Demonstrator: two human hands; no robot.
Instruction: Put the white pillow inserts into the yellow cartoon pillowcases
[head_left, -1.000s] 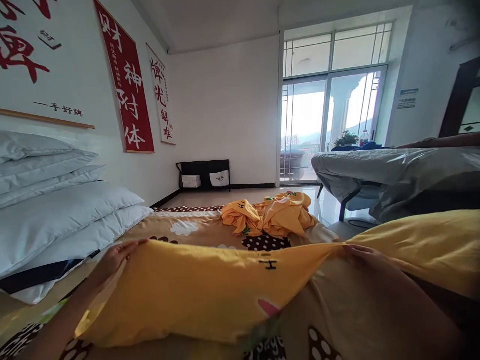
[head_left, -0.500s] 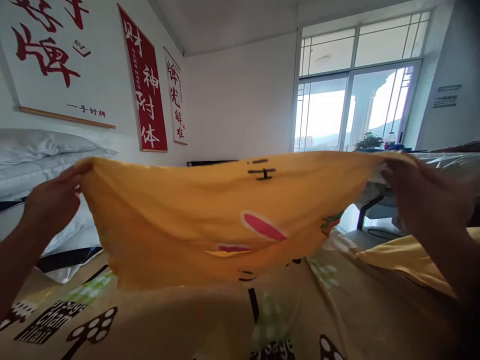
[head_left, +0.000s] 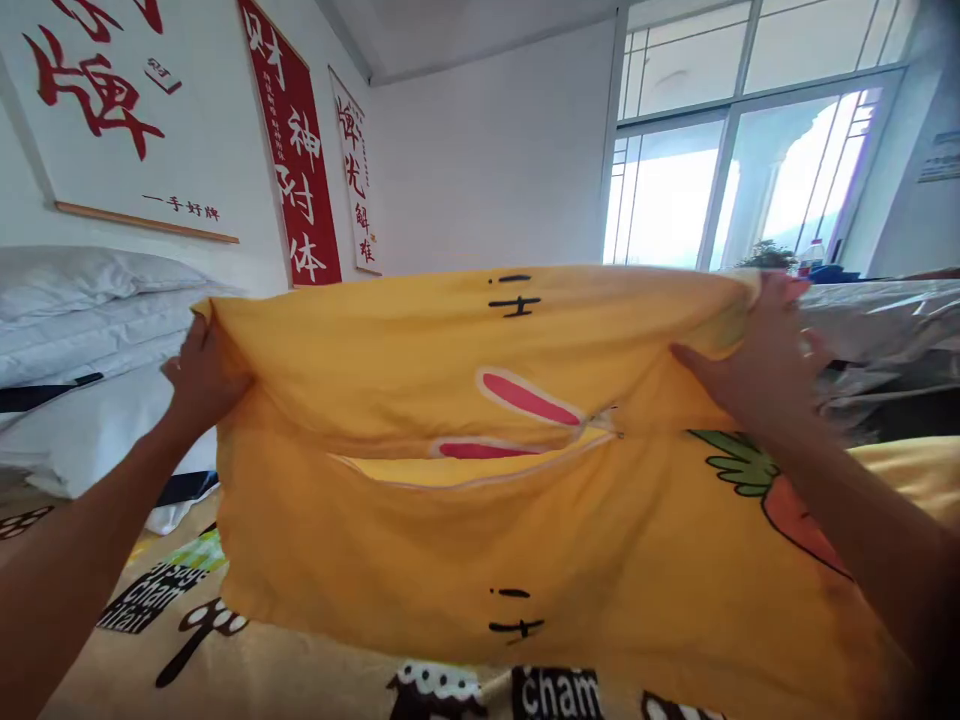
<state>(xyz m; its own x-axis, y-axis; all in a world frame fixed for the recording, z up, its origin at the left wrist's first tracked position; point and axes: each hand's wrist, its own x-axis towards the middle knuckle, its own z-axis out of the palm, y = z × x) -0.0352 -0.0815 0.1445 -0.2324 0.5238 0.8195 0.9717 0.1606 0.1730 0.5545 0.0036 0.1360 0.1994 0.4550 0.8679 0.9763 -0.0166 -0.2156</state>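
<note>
Above the patterned bed sheet (head_left: 247, 670), left hand (head_left: 196, 378) and right hand (head_left: 757, 352) pinch the yellow pillowcase (head_left: 480, 480) by its top corners at mid-frame, so it hangs spread flat.

Yellow pillowcase (head_left: 465, 520) held spread across frame centre; left hand (head_left: 199, 375) grips its left corner, right hand (head_left: 757, 360) its upper right edge. White pillows (head_left: 82, 300) at left.

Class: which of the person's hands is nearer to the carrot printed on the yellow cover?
The right. The right hand grips the yellow cover at its upper right edge, just above the carrot. The left hand grips the opposite, left edge, far across the cloth.
</note>
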